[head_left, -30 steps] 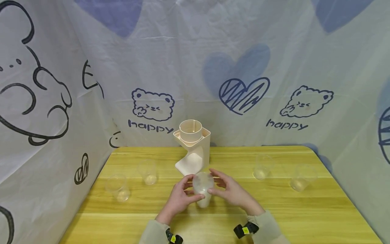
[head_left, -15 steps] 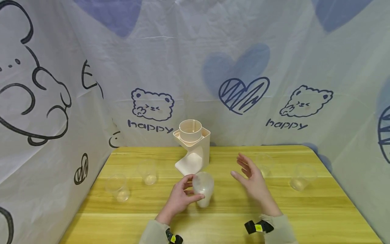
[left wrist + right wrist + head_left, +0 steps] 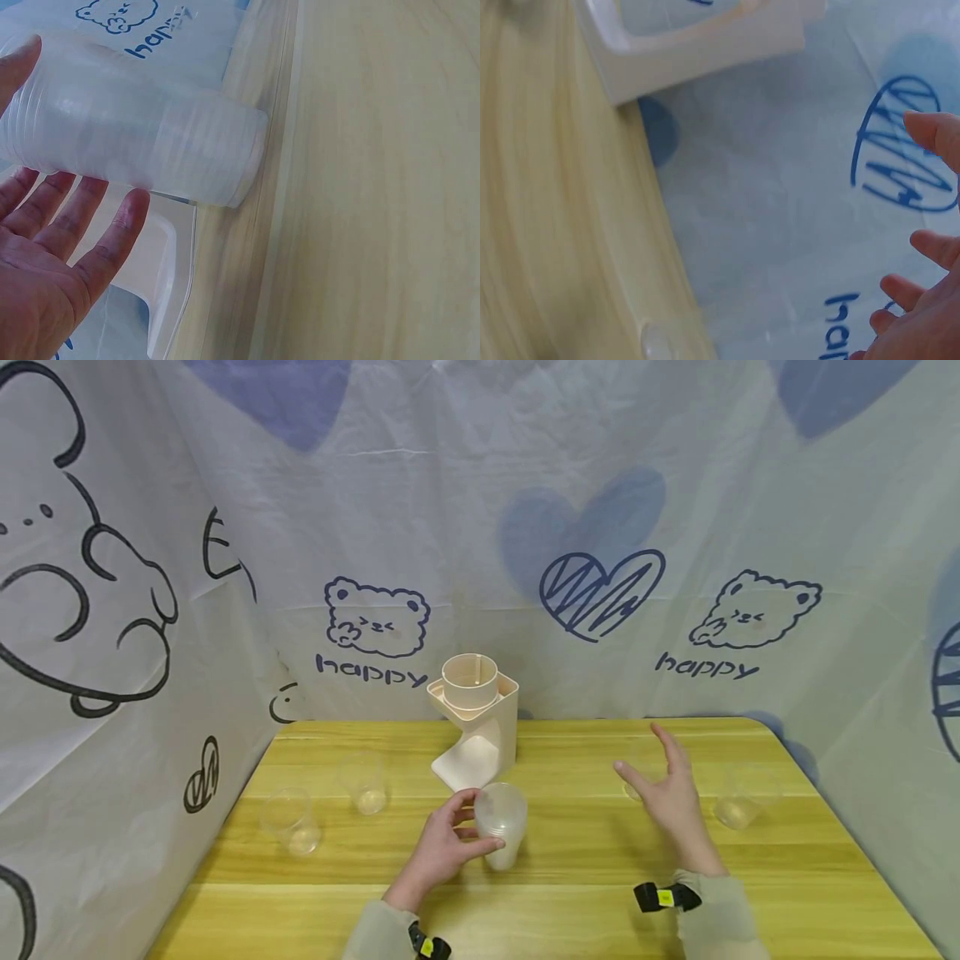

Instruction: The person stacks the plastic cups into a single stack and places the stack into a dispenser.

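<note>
A stack of clear plastic cups (image 3: 501,827) stands upright on the wooden table in the head view. My left hand (image 3: 441,845) holds it from the left side, thumb in front and fingers behind. Close up, the left wrist view shows the nested rims of the stack (image 3: 112,120) between thumb and fingers. Farther right, my right hand (image 3: 673,797) is raised with thumb and fingers spread, holding nothing. Partly hidden behind its thumb is a single clear cup (image 3: 632,792). Whether the hand touches that cup, I cannot tell.
Behind the stack stands a cream-coloured holder (image 3: 507,735) with a round tube on top and a flat foot. Two single clear cups, one nearer (image 3: 302,837) and one farther (image 3: 370,799), stand at left. Another cup (image 3: 737,812) stands far right. A printed curtain (image 3: 480,527) borders the table.
My right hand has let go of the cup stack and moved right, over to the single cup, fingers spreading. The left hand and the stack have stayed in place.
</note>
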### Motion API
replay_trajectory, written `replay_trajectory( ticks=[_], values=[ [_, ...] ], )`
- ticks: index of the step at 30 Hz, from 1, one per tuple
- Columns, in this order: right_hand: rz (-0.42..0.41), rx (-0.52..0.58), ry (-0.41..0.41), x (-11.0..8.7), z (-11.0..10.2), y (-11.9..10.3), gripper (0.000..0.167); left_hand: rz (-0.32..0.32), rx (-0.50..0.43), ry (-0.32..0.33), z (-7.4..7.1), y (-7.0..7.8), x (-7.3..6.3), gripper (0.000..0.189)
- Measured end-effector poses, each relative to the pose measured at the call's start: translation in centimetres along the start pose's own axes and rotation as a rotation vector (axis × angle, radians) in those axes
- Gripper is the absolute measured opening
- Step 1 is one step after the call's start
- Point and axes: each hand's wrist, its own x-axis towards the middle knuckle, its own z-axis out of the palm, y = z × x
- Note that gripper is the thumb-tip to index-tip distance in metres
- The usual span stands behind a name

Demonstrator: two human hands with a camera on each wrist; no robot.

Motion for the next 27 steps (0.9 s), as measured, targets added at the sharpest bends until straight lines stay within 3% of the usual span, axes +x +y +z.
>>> replay_trajectory(
  ticks=[14,19,22,25,27],
  values=[
    [0.080,-0.073,-0.062,2.0,-1.3,3.6,0.104,-0.014,-0.007,0.000,0.0,0.0,0.0,0.067],
    [0.124,-0.095,-0.109,2.5,-1.2,4.5,0.109,-0.026,-0.012,-0.002,0.1,1.5,-0.3,0.065],
    [0.150,-0.079,-0.123,2.6,-1.0,4.7,0.108,-0.022,-0.014,-0.002,0.1,1.4,-0.3,0.066],
    [0.176,-0.052,-0.131,2.7,-0.8,4.8,0.105,-0.022,-0.023,0.002,0.0,0.0,0.0,0.068],
    [0.192,-0.043,-0.131,2.7,-0.7,4.8,0.103,-0.026,-0.010,0.003,0.0,0.2,0.0,0.068]
  ],
)
